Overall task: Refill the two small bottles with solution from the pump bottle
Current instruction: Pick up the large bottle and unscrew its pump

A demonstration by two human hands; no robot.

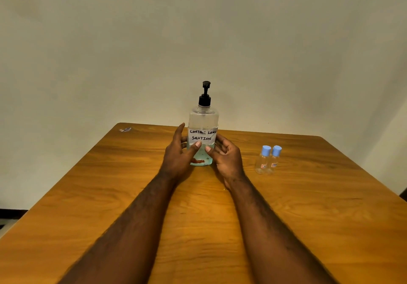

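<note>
A clear pump bottle point(203, 121) with a black pump head and a handwritten white label stands upright at the far middle of the wooden table point(198, 217); pale blue liquid fills its lower part. My left hand point(179, 155) wraps its left side and my right hand point(225, 156) its right side, both thumbs pressed on the front below the label. Two small clear bottles with blue caps stand side by side to the right, the left one point(263, 160) touching the right one point(274, 159). Both caps are on.
A small scrap of paper or sticker point(125, 129) lies near the table's far left corner. A plain wall rises close behind the table's far edge. Dark floor shows past the table's left and right edges.
</note>
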